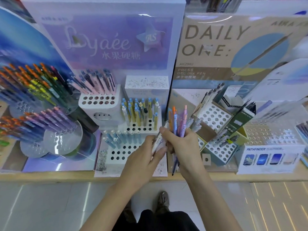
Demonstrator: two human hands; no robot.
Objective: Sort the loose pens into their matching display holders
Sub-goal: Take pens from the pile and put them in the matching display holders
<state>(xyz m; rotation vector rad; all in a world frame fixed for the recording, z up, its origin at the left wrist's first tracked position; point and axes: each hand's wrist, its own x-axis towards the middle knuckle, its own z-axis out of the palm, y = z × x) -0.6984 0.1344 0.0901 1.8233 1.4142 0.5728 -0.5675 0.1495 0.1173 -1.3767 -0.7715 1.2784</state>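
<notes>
At the centre of the frame, just above the wooden shelf edge, both hands are seen close together in front of the displays. A bundle of loose pens is gripped in the right hand, with the fingers curled round the barrels. The orange, blue, purple and clear tops are fanned upward above the fist, and dark tips stick out below it. Just to the left, a single white pen is gripped in the left hand, whose fingers are closed round its lower part. The pen is tilted up and to the right, so that its top lies by the right thumb; whether the two touch cannot be told.

Directly behind the left hand stands a white stepped holder. Pale blue pens are set in its lowest tier, nearest that hand. Yellow and blue pens are held in the middle tier, and pink pens in the top tier, toward the upper left. Many holes are unfilled.

Right of the bundle, a cardboard holder with a white perforated top is seen, with a few pale pens in it and a green box leaning beside it. At the left of the frame, clear round racks are filled with orange and purple pens. A purple backboard and a beige backboard marked "DAILY ONE" fill the upper frame.
</notes>
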